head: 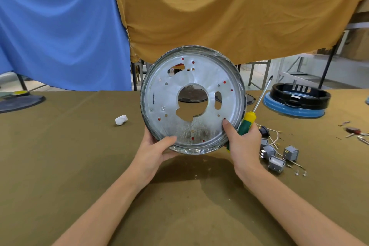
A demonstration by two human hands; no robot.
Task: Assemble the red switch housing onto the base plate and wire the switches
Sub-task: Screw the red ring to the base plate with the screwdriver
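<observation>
Both hands hold the base plate (192, 99) upright, facing the person; the right hand (242, 142) also grips the screwdriver (257, 106), the left hand (155, 151) pinches the rim.

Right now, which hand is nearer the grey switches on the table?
Right. The right hand, gripping the base plate rim and the screwdriver, sits just beside the grey switches; the left hand holds the plate's opposite edge.
</observation>
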